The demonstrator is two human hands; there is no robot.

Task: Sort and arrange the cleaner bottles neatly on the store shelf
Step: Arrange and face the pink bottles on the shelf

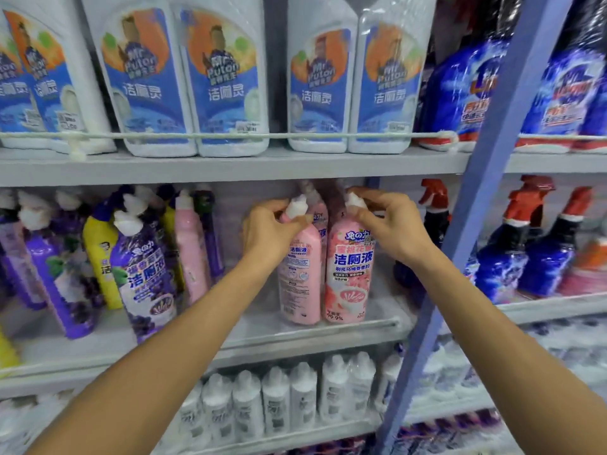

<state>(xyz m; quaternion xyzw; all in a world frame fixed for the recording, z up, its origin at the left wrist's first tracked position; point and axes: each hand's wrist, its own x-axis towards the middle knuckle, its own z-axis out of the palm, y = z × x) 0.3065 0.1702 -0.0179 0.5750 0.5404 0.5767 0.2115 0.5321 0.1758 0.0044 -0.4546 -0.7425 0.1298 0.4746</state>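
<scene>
Two pink bottles stand upright, side by side, on the middle shelf. The left hand pinches the left bottle at its cap; the right hand pinches the right bottle. Each grip sits on top, closed tight.

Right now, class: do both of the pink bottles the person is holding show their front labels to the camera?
No: the right hand's pink bottle shows its front, while the left hand's bottle shows fine print.

Both hands, left and right, grip white-capped necks of two upright pink bottles on the middle shelf.
</scene>
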